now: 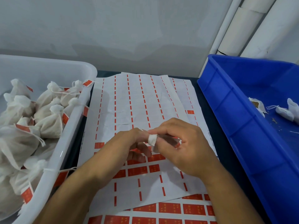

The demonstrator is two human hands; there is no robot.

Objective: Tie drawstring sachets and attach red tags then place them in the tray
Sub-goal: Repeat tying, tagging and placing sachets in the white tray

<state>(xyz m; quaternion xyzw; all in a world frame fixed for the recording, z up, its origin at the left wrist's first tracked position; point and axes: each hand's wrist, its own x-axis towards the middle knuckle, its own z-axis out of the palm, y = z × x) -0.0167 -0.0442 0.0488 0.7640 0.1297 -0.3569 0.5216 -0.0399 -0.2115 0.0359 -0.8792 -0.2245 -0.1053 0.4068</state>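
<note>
Two bare forearms, no sleeves in view, w/ no watch, bracelet or gloves on either wrist. The left hand (129, 143) and right hand (182, 146) are ungloved; nails look short where visible. One finger carries a white wrap (152, 139), a strip of cloth-like tape wound around it near the tip, slightly frayed at the edge. No rings seen on the other fingers.
</note>
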